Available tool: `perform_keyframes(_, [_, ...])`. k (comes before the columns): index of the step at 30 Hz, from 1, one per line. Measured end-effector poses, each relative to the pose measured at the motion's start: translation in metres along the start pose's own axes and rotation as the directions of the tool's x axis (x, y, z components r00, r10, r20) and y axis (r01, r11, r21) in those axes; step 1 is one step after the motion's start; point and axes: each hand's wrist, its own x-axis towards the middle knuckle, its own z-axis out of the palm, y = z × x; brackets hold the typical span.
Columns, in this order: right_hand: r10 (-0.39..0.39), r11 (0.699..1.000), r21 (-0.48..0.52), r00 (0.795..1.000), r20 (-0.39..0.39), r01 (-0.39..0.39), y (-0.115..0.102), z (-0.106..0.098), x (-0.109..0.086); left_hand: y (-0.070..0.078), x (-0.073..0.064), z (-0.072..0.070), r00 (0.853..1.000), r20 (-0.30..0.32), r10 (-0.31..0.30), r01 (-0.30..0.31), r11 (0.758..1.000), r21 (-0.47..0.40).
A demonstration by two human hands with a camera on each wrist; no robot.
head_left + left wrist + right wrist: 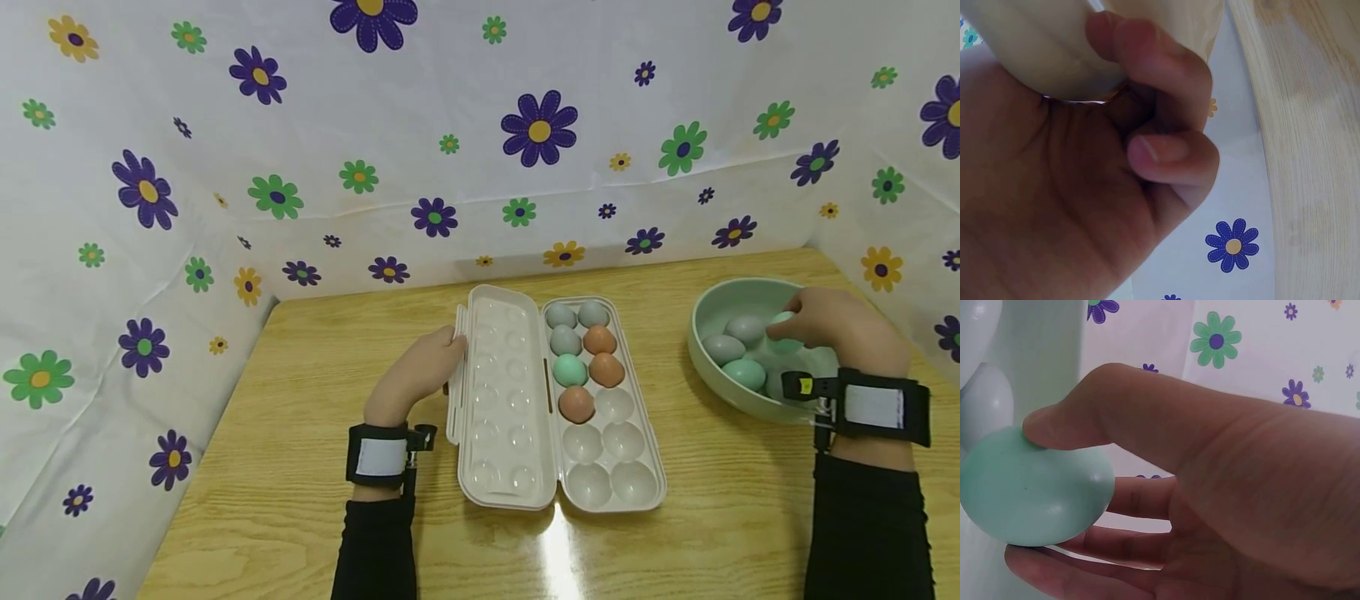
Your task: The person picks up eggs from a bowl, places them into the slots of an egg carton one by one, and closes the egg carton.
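A white plastic egg carton (555, 492) lies unfolded on the table, its lid (501, 417) to the left. My left hand (416, 375) grips the lid's outer edge; in the left wrist view its fingers (1166, 69) curl beside the pale plastic. Grey-blue, orange and mint eggs sit in the carton's far cups, the nearest an orange egg (577, 404). Over a light green bowl (708, 379) at the right, my right hand (843, 325) pinches a mint green egg (1035, 487) between thumb and fingers. The egg's underside is partly hidden by the fingers.
Inside the bowl lie several other eggs, among them a grey egg (723, 350) and a mint egg (744, 374). The carton's near cups (588, 485) hold nothing. Flower-printed cloth (450, 125) stands behind and beside the wooden table (300, 417).
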Motion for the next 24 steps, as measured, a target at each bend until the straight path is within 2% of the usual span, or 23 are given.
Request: perform_keyframes(24, [-0.015,1.000,-0.012,0.998,-0.058,0.015,-0.012,-0.007,-0.013,0.000,-0.001,0.000,1.000,0.003,0.009,-0.009,1.000,-0.009])
